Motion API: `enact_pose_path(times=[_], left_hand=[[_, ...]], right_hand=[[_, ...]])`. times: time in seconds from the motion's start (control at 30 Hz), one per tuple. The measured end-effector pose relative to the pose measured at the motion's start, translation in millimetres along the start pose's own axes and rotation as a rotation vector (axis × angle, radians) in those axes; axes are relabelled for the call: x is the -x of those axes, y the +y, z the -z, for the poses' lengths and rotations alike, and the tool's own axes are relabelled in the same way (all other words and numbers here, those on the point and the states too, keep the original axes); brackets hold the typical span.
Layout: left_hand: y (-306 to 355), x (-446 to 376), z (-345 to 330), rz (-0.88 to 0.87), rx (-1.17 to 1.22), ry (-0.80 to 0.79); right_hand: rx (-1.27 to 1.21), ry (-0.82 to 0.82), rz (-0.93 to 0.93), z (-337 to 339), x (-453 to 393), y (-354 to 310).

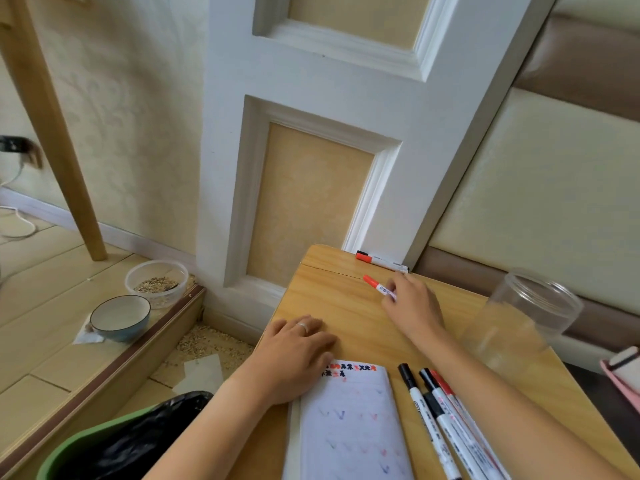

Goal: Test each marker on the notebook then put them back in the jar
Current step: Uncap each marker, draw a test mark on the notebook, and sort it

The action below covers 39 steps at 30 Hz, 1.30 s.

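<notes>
Several notebook (349, 424) marks, marker (375, 285) label unreadable.

**Both hands forward, right grip closed on a marker**

Left hand (294, 355): palm down, fingers together and extended forward, lying flat. A ring is on one finger. The forearm runs in from the lower left, bare, wrist straight.

Right hand (412, 306): reached further forward than the left, back of hand facing the camera, fingers curled in. The grip pinches a marker (379, 287) by its white barrel; the red capped end sticks out to the left of the fingertips. The right forearm enters from the lower right corner and extends diagonally up and left, bare, elbow out of view.
</notes>
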<state>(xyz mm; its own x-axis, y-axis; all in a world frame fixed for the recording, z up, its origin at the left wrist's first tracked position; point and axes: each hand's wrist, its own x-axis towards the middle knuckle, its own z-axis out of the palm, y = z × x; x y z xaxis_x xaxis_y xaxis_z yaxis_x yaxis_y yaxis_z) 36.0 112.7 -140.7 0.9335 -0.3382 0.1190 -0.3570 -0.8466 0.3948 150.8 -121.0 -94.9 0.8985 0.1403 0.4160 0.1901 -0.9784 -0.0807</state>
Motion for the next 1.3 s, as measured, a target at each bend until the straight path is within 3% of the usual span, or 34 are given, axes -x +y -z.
enact_pose_path(times=[0.37,0.53,0.63,0.77,0.87,0.93,1.03,1.17,1.3], left_hand=[[4,41,4,0.085,-0.014,0.072],[19,59,7,0.081,0.058,-0.021],[21,64,5,0.049,-0.024,-0.021],[12,61,4,0.043,0.050,0.033],[12,60,2,-0.081,0.098,0.120],[20,58,1,-0.190,0.153,0.154],[28,56,-5,-0.201,0.207,0.134],[24,49,-11,-0.159,0.210,0.160],[24,46,-14,-0.183,0.185,0.149]], right_hand=[[-0.485,-0.098,-0.083,63,166,-80],[-0.571,-0.073,-0.099,60,183,-89],[-0.538,-0.043,-0.043,59,181,-84],[-0.367,-0.067,0.079,56,180,-75],[-0.254,-0.084,0.174,47,181,-73],[-0.182,-0.039,0.234,41,183,-72],[-0.110,0.068,0.298,36,185,-74],[-0.095,0.083,0.301,37,188,-79],[-0.126,-0.018,0.245,35,189,-80]])
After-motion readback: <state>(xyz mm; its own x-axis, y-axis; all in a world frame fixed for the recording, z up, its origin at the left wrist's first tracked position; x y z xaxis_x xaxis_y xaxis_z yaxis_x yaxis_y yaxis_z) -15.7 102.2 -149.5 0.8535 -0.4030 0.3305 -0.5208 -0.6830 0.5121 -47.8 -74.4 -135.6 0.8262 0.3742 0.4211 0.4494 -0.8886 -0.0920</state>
